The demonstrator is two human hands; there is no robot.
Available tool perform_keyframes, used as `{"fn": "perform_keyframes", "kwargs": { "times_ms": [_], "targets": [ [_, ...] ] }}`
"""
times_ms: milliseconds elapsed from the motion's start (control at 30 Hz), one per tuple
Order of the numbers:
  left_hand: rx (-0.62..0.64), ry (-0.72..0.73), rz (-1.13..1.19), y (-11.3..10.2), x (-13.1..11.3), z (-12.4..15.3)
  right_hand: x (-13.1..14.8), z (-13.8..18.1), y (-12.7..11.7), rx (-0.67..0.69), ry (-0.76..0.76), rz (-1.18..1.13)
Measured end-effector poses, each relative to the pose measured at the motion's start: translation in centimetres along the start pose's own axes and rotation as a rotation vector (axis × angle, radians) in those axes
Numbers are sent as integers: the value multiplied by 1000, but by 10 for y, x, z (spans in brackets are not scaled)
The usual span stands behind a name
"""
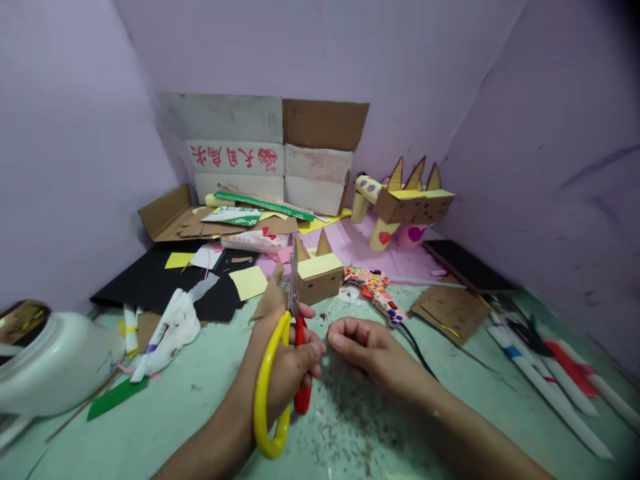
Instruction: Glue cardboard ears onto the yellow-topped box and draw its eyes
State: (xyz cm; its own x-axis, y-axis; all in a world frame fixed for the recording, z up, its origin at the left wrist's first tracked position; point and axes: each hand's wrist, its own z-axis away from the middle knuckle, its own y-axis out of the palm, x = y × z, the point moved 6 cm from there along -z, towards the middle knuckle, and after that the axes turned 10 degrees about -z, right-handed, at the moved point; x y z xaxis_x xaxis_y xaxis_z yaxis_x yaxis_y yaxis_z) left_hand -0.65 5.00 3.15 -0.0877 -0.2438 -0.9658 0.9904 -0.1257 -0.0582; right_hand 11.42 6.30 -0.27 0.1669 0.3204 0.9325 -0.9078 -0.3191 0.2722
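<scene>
Scissors (294, 299) with one yellow and one red handle are in my left hand (277, 381). The blades point up and away from me and look closed. My right hand (369, 350) is just to the right, its thumb and index finger pressed together near my left fingertips. Whatever it pinches is too small or hidden to make out. Beyond the blades stands a small cardboard box (320, 283) with a pale yellow top and cardboard spikes. To its right lies a flower-patterned hot glue gun (374, 288) with a black cord.
A larger spiked cardboard figure (417, 205) stands on tube legs at the back right. An opened carton (235, 157) leans on the wall among paper scraps. At the left is a white pot (65, 363); at the right are cardboard pieces (450, 313) and white sticks (545, 393).
</scene>
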Motion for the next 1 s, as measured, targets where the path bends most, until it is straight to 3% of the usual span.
{"fn": "perform_keyframes", "kwargs": {
  "times_ms": [167,333,567,1000],
  "targets": [
    [-25,3,-38,6,10,-7,-3,1,-4,-25,9,23],
    [7,-11,-59,6,19,-10,5,5,-5,-92,-128,265],
    [17,7,-82,7,18,-8,12,12,-3,-129,-243,546],
    [-36,-19,-60,9,13,-8,20,21,4,-129,-385,744]
  ]
}}
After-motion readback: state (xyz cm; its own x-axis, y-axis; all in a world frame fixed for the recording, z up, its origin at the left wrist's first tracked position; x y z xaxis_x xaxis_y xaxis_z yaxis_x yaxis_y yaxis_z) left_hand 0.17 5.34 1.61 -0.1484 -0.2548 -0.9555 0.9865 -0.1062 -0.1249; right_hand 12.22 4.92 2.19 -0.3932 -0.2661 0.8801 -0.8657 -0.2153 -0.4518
